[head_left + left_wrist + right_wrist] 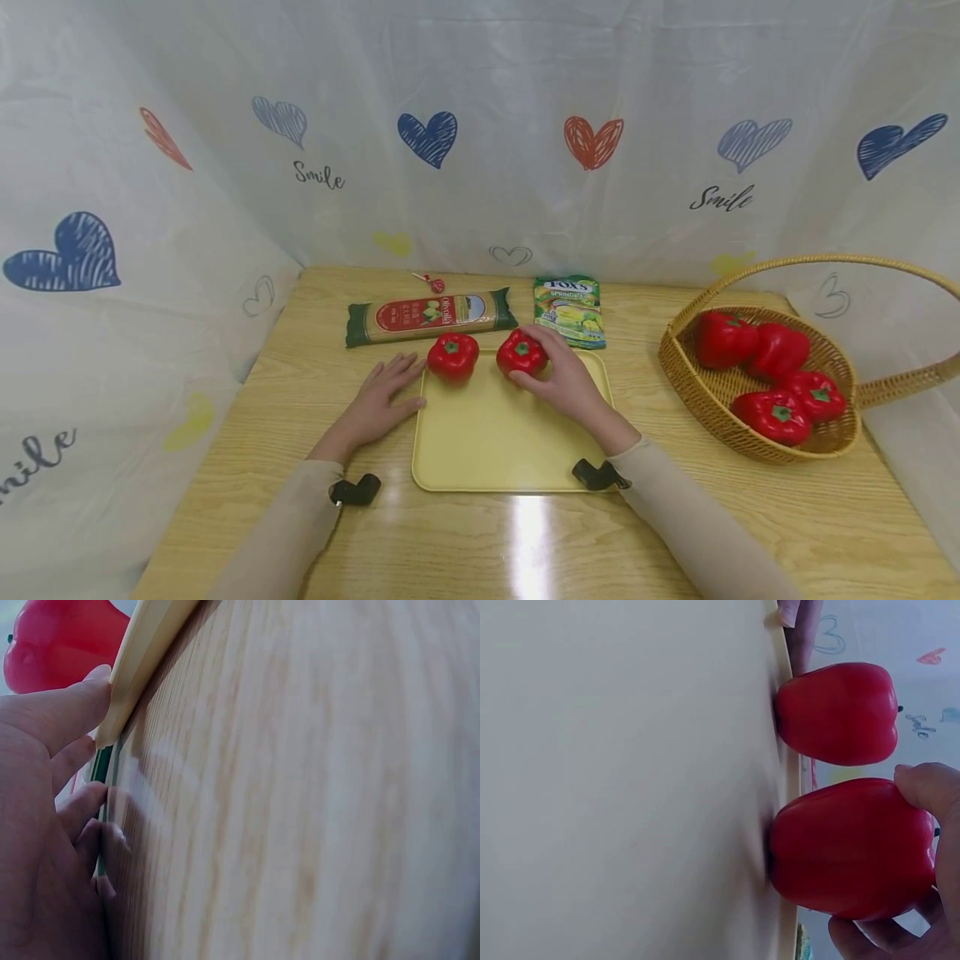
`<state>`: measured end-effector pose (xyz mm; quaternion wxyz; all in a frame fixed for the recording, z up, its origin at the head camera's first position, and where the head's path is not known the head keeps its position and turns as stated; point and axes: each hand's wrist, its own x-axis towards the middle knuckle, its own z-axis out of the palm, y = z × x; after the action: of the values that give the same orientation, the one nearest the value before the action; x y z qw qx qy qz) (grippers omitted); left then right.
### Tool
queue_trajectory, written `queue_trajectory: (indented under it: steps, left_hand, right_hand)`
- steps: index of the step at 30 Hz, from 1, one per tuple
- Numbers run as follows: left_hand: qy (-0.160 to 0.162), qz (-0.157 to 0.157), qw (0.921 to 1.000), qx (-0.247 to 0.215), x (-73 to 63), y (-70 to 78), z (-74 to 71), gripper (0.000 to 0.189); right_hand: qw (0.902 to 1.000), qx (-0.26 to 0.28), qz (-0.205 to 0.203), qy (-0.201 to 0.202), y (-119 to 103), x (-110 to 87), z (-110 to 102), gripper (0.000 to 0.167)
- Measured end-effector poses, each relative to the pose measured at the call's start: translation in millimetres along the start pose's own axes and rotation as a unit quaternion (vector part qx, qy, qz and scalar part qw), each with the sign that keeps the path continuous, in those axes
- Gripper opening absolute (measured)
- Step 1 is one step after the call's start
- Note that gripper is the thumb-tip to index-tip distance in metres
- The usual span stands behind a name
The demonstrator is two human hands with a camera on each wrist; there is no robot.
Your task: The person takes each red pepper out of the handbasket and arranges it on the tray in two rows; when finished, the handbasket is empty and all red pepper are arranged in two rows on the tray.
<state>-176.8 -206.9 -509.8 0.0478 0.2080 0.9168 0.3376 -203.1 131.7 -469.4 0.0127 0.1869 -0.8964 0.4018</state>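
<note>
Two red bell peppers stand upright with green stems at the far side of a yellow tray (510,442). My right hand (558,371) grips the right bell pepper (521,353), thumb on the near side and fingers round the other, as the right wrist view also shows. The left bell pepper (452,357) stands free near the tray's far left corner. My left hand (384,402) rests on the table with fingers spread, its thumb touching the tray's left rim (142,660).
A wicker basket (678,400) with a tall handle holds several red bell peppers on the right. Behind the tray lie a pasta pack (431,317), a green candy bag (570,312) and a red lollipop (437,285). A white printed curtain (510,200) closes the back.
</note>
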Motion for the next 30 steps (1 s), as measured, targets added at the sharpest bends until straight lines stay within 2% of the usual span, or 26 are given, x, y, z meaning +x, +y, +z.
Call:
queue_trajectory:
  steps: [22, 30]
  left_hand:
    - [-0.005, -0.009, 0.9999, -0.003, -0.3, 2.5, -0.8, 0.066]
    - [0.003, -0.004, 1.0, -0.003, -0.3, 0.5, 0.1, 0.067]
  right_hand:
    - [0.9998, -0.008, 0.013, -0.013, 5.1, -3.0, -2.3, 0.082]
    - [0.9998, -0.011, -0.015, -0.005, 7.1, -6.0, -5.0, 0.085]
